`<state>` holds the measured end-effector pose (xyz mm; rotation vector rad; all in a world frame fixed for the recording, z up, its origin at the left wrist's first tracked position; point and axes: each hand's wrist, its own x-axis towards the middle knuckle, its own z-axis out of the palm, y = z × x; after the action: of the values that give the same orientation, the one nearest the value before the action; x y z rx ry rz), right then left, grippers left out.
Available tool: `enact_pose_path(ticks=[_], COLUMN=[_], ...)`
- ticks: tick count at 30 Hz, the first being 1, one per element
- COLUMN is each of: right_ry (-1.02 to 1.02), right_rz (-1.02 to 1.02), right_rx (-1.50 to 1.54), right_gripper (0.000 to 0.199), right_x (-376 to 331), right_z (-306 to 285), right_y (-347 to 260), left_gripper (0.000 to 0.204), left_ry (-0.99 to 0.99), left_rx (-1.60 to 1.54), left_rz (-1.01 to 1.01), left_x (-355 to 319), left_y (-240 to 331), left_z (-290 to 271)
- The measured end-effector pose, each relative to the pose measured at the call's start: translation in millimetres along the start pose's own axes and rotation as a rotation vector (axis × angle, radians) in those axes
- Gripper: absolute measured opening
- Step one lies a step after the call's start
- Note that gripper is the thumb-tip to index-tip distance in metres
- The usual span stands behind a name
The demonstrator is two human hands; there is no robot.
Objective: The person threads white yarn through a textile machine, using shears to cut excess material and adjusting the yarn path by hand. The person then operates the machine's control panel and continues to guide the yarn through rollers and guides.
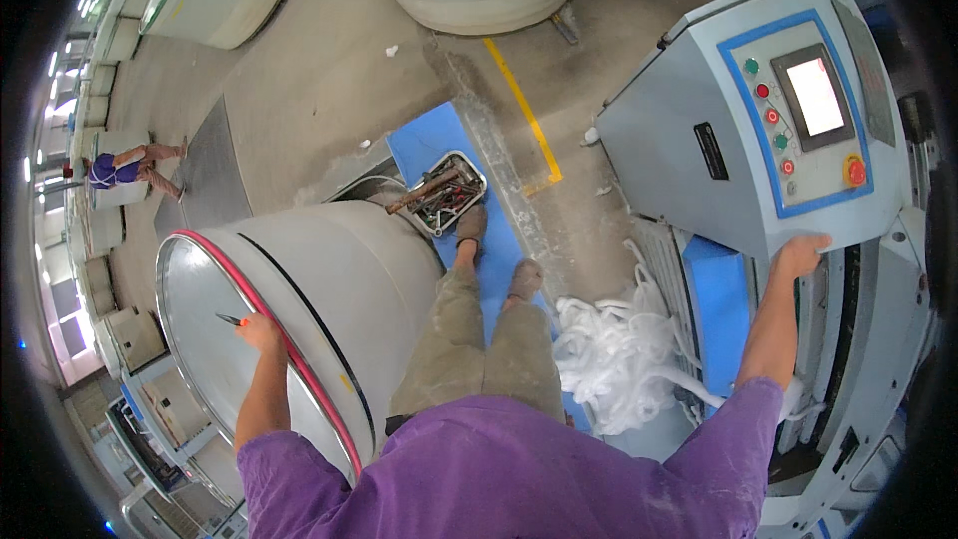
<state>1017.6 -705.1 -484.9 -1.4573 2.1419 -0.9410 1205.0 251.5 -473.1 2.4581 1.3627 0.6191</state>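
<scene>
small orange-handled tool [231, 319] in left hand [259, 331] over grey can [329, 279].

head view | worn on head | faces steeply down | near, wide fisheye

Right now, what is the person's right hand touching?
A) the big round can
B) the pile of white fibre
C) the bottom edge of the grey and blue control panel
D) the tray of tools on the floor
C: the right hand grips the lower edge of the control panel, while the left hand holds a small tool at the big can's rim.
</scene>
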Motion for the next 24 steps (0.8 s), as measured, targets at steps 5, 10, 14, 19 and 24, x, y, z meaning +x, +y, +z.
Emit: enact_pose_path(ticks=[5, 10, 14, 19, 24], right_ry=[-0.062, -0.163, -0.373, -1.102, -1.260], right_rz=[0.005, -0.127, -0.839, 0.162, 0.210], right_rx=[0.029, 0.232, -0.357, -0.131, 0.041], right_gripper=[0.095, 0.093, 0.058, 0.022, 0.059], right_x=[34.2, 27.7, -92.0, -298.3, -402.1], right_z=[8.0, -17.0, -83.2, -160.0, -190.9], right_y=[21.7, 102.6, 237.3, 303.9, 188.6], left_gripper=[0.029, 0.027, 0.027, 0.022, 0.043], left_ry=[-0.013, 0.173, -0.218, -1.376, -2.000], left_rx=[-0.094, -0.277, -0.419, -0.420, -0.137], left_rz=[0.035, 0.167, 0.626, -0.095, 0.078], left_x=[5.5, -0.6, -16.0, -104.3, -258.4], left_y=[-10.0, 23.0, 80.3, 165.0, 204.6], left_z=[1.0, -21.4, -36.2, 30.1, 54.4])
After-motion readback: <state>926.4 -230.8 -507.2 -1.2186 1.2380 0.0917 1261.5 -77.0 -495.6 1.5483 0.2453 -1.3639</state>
